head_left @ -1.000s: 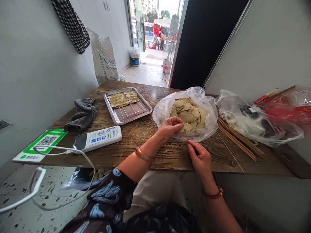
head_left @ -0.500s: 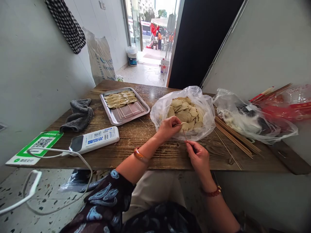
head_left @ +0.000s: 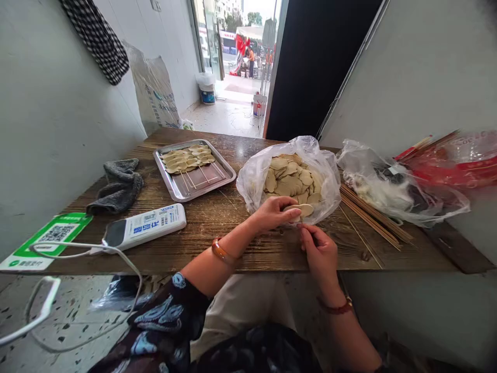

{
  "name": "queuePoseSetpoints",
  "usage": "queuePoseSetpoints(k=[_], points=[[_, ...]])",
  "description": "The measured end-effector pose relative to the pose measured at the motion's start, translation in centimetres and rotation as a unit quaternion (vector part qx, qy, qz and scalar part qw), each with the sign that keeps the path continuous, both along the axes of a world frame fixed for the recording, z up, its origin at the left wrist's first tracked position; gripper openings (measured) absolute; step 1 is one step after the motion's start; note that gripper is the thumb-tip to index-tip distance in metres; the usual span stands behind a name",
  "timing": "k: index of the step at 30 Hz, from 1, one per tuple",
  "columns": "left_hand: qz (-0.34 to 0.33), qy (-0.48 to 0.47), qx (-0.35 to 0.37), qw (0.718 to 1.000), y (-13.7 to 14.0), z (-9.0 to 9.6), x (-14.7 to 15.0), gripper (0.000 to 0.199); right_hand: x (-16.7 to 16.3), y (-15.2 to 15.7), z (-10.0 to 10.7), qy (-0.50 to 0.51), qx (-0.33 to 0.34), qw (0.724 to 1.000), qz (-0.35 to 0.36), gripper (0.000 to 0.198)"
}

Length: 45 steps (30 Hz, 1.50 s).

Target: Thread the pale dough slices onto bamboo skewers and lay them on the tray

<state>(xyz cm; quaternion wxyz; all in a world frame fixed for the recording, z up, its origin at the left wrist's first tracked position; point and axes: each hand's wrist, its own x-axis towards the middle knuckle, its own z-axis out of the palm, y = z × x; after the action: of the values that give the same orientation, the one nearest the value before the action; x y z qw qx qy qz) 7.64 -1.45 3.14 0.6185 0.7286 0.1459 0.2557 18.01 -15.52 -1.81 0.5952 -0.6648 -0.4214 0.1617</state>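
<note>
From the head camera, the left hand (head_left: 274,212) is pinching a pale slice (head_left: 300,209) between thumb and fingers, just in front of the plastic bag (head_left: 252,178) of slices on the table (head_left: 233,243). The right hand (head_left: 320,254) is closing its fingers around a thin stick (head_left: 300,221) right under that slice.

Rough matt wood table (head_left: 240,243); glossy metal tray (head_left: 175,189) on it, beside crinkled clear plastic bag (head_left: 252,178); matt grey cloth (head_left: 116,189).
</note>
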Motion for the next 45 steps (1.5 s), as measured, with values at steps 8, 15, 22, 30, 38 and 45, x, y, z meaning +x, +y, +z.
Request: queuePoseSetpoints(k=[8,15,22,30,38,45], points=[[0.061,0.013,0.026,0.998,0.4,0.7,-0.6,0.042,-0.2,0.1,0.0,-0.01,-0.007,0.999,0.031,0.025],[0.029,0.047,0.066,0.996,-0.4,-0.2,0.3,0.039,-0.2,0.0,-0.2,-0.002,-0.003,1.0,-0.005,0.024],[0.089,0.021,0.128,0.988,0.2,0.2,-0.1,0.023,-0.2,-0.1,-0.5,0.015,0.004,0.998,-0.06,0.028],[0.224,0.154,0.305,0.913,2.9,0.1,-1.3,0.019,-0.4,-0.1,-0.7,0.075,0.027,0.992,-0.103,0.033],[0.169,0.284,0.432,0.839,2.4,-0.1,-1.4,0.021,-0.4,0.0,-0.3,0.08,0.032,0.993,-0.079,0.031],[0.16,0.307,0.43,0.834,2.8,-0.5,-1.4,0.015,-0.3,-0.2,-0.4,0.064,0.024,0.995,-0.072,0.031]])
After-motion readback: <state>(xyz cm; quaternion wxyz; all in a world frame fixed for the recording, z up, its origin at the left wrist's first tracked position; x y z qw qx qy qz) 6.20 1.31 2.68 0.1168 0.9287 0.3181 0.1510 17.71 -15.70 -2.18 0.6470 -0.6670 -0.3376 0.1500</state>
